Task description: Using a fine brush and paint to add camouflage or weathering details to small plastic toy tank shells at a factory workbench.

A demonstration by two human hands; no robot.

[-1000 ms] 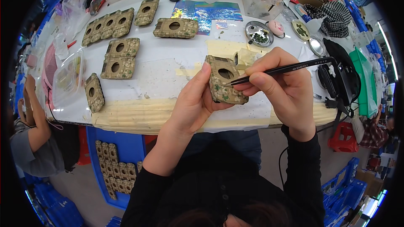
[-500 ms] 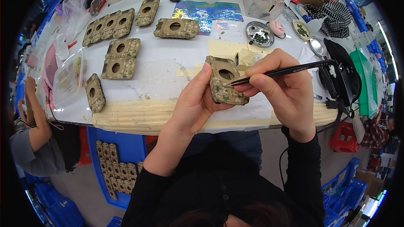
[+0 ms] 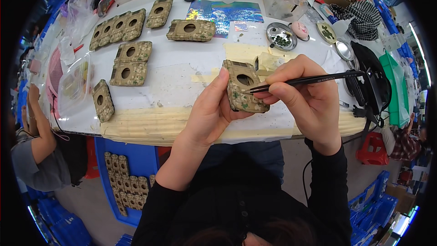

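A camouflage model tank hull (image 3: 244,99) with a round hole in its top is held up over the near edge of the table. My left hand (image 3: 207,111) grips it, thumb along its left side and fingers underneath. Between the thumb and fingers of my right hand (image 3: 312,102) are black tweezers (image 3: 314,79). Their tips meet the hull's top just below the hole; whether they pinch anything is too small to tell. Beyond the hands, a round metal tin (image 3: 273,31) contains small dark green bits.
More camouflage hulls (image 3: 130,74) stand on the left of the table, and several lie in a blue tray (image 3: 102,148) below. Shiny film sheets (image 3: 218,14) are at the back. A black bag (image 3: 371,70) and a green bin (image 3: 395,86) are at right. Co-workers sit both sides.
The tweezers have rolled slightly in my right hand, and their rear end has dipped a little. Their tips stay near the same spot on the hull, which my left hand keeps almost still.
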